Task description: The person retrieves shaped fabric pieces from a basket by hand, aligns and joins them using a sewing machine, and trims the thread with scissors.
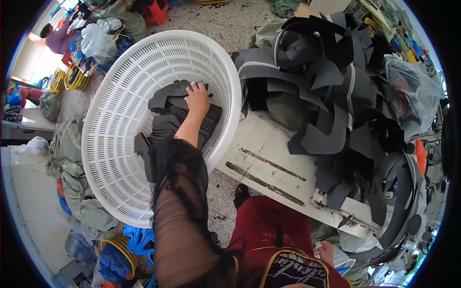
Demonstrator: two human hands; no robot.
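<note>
My left hand [197,100] reaches down into a large white plastic basket [113,81], its arm in a sheer black sleeve. The fingers are curled over the dark grey cut pieces [175,122], which lie in overlapping stacks on the basket floor. The hand grips the upper pieces near the far end of the stack. My right hand [327,253] is low beside the dark red apron [271,223], with its fingers curled. Something small and whitish shows at its fingertips, too small to name.
On the worn white table [259,139] to the right lies a tangled heap of dark grey and black pieces [331,86] with pale strips. Cloth bundles [72,168], a yellow basket [120,254] and a red stool [156,12] surround the white basket. Another person [60,38] is at far left.
</note>
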